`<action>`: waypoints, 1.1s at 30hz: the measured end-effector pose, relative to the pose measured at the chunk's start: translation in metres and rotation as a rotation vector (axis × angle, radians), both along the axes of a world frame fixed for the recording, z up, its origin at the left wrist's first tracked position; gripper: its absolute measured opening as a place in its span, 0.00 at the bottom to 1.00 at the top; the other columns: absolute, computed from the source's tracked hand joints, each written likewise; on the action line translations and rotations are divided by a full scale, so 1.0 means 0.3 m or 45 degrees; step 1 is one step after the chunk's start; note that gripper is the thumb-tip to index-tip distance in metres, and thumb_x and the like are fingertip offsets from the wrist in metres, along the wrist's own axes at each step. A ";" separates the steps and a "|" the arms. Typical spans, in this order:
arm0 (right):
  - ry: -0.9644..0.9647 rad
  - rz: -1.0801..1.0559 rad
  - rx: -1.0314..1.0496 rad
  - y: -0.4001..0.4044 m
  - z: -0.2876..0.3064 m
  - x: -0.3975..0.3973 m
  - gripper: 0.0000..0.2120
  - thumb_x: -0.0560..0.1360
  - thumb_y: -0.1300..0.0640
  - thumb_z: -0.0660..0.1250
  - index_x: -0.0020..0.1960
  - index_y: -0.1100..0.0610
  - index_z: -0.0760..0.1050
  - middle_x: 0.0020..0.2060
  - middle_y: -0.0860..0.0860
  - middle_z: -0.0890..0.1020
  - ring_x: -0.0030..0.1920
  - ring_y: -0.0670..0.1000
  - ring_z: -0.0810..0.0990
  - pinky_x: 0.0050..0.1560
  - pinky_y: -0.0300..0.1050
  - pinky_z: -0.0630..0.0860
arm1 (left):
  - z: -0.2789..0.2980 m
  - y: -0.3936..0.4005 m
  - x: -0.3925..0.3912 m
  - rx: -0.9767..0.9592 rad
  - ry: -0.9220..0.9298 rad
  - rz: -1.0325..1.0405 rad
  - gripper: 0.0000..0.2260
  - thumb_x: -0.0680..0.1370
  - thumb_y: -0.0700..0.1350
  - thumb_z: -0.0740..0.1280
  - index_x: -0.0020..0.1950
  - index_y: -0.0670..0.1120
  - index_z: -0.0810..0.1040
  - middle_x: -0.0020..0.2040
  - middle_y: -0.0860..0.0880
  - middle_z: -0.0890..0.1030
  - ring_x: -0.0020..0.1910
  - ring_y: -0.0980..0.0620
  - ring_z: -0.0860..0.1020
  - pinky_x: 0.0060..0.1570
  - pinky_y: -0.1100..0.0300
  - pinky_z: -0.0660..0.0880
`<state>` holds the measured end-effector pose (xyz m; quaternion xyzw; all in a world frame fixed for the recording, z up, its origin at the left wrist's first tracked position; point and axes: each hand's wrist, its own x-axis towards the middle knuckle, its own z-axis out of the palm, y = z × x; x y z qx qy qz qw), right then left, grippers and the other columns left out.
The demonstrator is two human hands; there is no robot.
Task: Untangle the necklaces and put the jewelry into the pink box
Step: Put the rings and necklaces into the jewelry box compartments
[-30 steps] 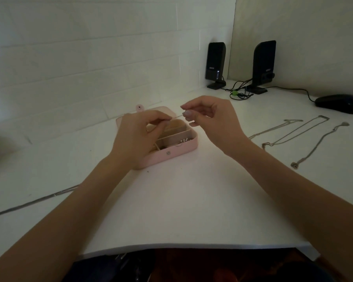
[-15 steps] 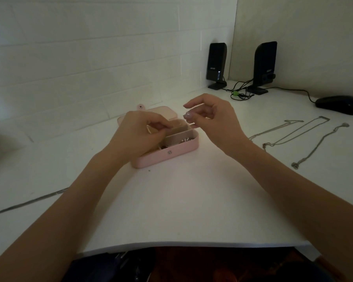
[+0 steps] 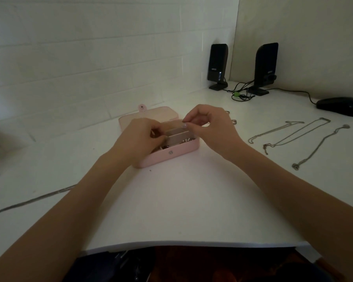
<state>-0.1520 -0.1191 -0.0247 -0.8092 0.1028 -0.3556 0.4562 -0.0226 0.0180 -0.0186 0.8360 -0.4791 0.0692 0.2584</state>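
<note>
White desk point(image 3: 171, 210): pink box point(image 3: 171, 154) open, beige dividers, small beads.

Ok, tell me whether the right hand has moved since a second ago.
Yes. The right hand has come down and left, toward the open pink box; its fingertips are now at the box's rear compartments.

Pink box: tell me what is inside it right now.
The open pink jewelry box holds small silver beads in its front-right compartment. Both hands, left and right, cover the rest, so other contents cannot be seen.
</note>
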 end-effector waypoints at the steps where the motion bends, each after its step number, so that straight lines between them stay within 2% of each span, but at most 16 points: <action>1: -0.004 0.001 -0.001 0.000 0.001 0.000 0.05 0.71 0.64 0.73 0.41 0.56 0.78 0.31 0.48 0.81 0.35 0.48 0.77 0.40 0.40 0.74 | 0.001 0.000 0.000 0.010 -0.045 -0.002 0.04 0.75 0.43 0.70 0.44 0.43 0.82 0.39 0.49 0.79 0.41 0.51 0.75 0.41 0.60 0.67; 2: -0.006 0.001 -0.002 -0.001 0.001 0.001 0.05 0.71 0.64 0.73 0.41 0.56 0.79 0.32 0.48 0.81 0.36 0.48 0.77 0.40 0.41 0.74 | 0.005 0.002 -0.002 -0.003 -0.091 -0.006 0.05 0.75 0.43 0.69 0.43 0.43 0.82 0.39 0.50 0.78 0.42 0.50 0.76 0.42 0.59 0.68; 4: -0.008 -0.001 -0.003 -0.002 0.001 0.002 0.06 0.70 0.64 0.73 0.40 0.55 0.79 0.31 0.47 0.82 0.35 0.45 0.77 0.41 0.41 0.74 | 0.019 0.007 -0.017 -0.115 -0.095 -0.038 0.05 0.75 0.44 0.69 0.43 0.44 0.82 0.38 0.51 0.77 0.41 0.52 0.75 0.40 0.64 0.67; 7: -0.039 0.018 0.018 0.000 0.005 0.002 0.07 0.70 0.63 0.74 0.39 0.53 0.79 0.32 0.47 0.82 0.34 0.42 0.78 0.41 0.37 0.73 | 0.031 0.003 -0.049 -0.226 0.145 -0.105 0.04 0.76 0.44 0.69 0.43 0.48 0.83 0.38 0.51 0.81 0.36 0.57 0.75 0.38 0.71 0.66; 10: -0.109 0.094 0.099 0.006 0.018 0.000 0.06 0.70 0.65 0.74 0.41 0.55 0.80 0.34 0.49 0.83 0.35 0.43 0.80 0.40 0.33 0.73 | 0.030 0.001 -0.078 -0.286 0.463 -0.282 0.13 0.77 0.36 0.66 0.47 0.56 0.80 0.42 0.56 0.83 0.42 0.63 0.79 0.44 0.74 0.70; 12: -0.129 0.107 0.122 0.010 0.022 -0.001 0.06 0.70 0.66 0.74 0.41 0.56 0.80 0.34 0.48 0.83 0.35 0.41 0.79 0.39 0.31 0.72 | 0.032 0.002 -0.087 -0.328 0.702 -0.415 0.16 0.76 0.33 0.66 0.54 0.55 0.77 0.43 0.57 0.84 0.47 0.62 0.81 0.49 0.70 0.73; 14: -0.129 0.102 0.144 0.011 0.022 -0.004 0.05 0.70 0.67 0.73 0.42 0.59 0.80 0.33 0.46 0.82 0.34 0.39 0.79 0.37 0.29 0.71 | 0.036 0.004 -0.091 -0.354 0.770 -0.388 0.16 0.74 0.36 0.70 0.58 0.52 0.75 0.40 0.55 0.85 0.44 0.60 0.82 0.45 0.70 0.74; 16: -0.115 0.069 0.171 0.008 0.022 -0.006 0.04 0.71 0.66 0.73 0.44 0.60 0.80 0.33 0.47 0.81 0.32 0.37 0.78 0.36 0.28 0.71 | 0.038 0.005 -0.084 -0.379 0.667 -0.259 0.16 0.73 0.40 0.73 0.59 0.51 0.75 0.36 0.56 0.84 0.38 0.63 0.80 0.39 0.73 0.72; 18: -0.074 0.001 0.174 0.001 0.015 0.000 0.05 0.71 0.65 0.73 0.45 0.60 0.80 0.33 0.50 0.82 0.31 0.39 0.77 0.35 0.31 0.71 | 0.036 0.006 -0.073 -0.391 0.557 -0.159 0.12 0.73 0.41 0.73 0.54 0.49 0.77 0.34 0.57 0.83 0.34 0.67 0.78 0.35 0.77 0.68; 21: 0.021 -0.090 0.146 -0.017 -0.005 0.013 0.05 0.70 0.62 0.75 0.43 0.57 0.80 0.35 0.58 0.83 0.33 0.46 0.77 0.39 0.41 0.75 | 0.028 0.004 -0.057 -0.330 0.378 -0.131 0.04 0.73 0.39 0.73 0.45 0.45 0.81 0.35 0.55 0.83 0.32 0.67 0.77 0.36 0.77 0.67; 23: 0.077 -0.101 0.053 -0.021 -0.024 0.020 0.04 0.69 0.63 0.75 0.40 0.57 0.80 0.35 0.58 0.83 0.33 0.48 0.78 0.40 0.45 0.76 | 0.021 0.006 -0.054 -0.243 0.259 -0.142 0.07 0.72 0.37 0.71 0.41 0.49 0.81 0.35 0.56 0.82 0.32 0.66 0.76 0.36 0.75 0.68; 25: 0.131 -0.115 -0.126 -0.023 -0.042 0.026 0.04 0.68 0.65 0.74 0.39 0.58 0.80 0.32 0.53 0.82 0.32 0.45 0.76 0.39 0.42 0.74 | 0.012 0.003 -0.055 -0.152 0.187 -0.146 0.11 0.72 0.38 0.70 0.39 0.56 0.80 0.35 0.59 0.80 0.35 0.65 0.76 0.39 0.71 0.71; 26: 0.153 -0.121 -0.200 -0.023 -0.048 0.030 0.04 0.68 0.65 0.73 0.40 0.58 0.80 0.32 0.51 0.81 0.33 0.44 0.75 0.39 0.40 0.73 | 0.008 0.002 -0.057 -0.117 0.152 -0.138 0.12 0.72 0.39 0.69 0.39 0.58 0.80 0.35 0.61 0.79 0.37 0.63 0.77 0.43 0.65 0.74; 28: 0.190 -0.136 -0.302 -0.026 -0.057 0.036 0.03 0.69 0.65 0.72 0.40 0.58 0.81 0.33 0.48 0.79 0.33 0.42 0.72 0.38 0.35 0.69 | 0.001 0.000 -0.060 -0.066 0.089 -0.126 0.10 0.72 0.41 0.69 0.41 0.58 0.82 0.37 0.59 0.80 0.40 0.56 0.77 0.46 0.55 0.76; 30: 0.220 -0.166 -0.359 -0.033 -0.057 0.037 0.02 0.70 0.64 0.72 0.41 0.58 0.82 0.35 0.49 0.79 0.33 0.42 0.71 0.37 0.31 0.66 | -0.001 -0.002 -0.059 -0.050 0.050 -0.125 0.09 0.73 0.41 0.68 0.46 0.53 0.84 0.40 0.52 0.82 0.43 0.52 0.78 0.47 0.52 0.76; 33: 0.209 -0.194 -0.356 -0.051 -0.047 0.026 0.02 0.71 0.64 0.71 0.41 0.58 0.81 0.36 0.49 0.80 0.33 0.41 0.71 0.37 0.28 0.66 | 0.002 0.002 -0.059 -0.081 0.066 -0.130 0.11 0.72 0.45 0.64 0.49 0.53 0.83 0.44 0.53 0.82 0.46 0.53 0.78 0.49 0.53 0.76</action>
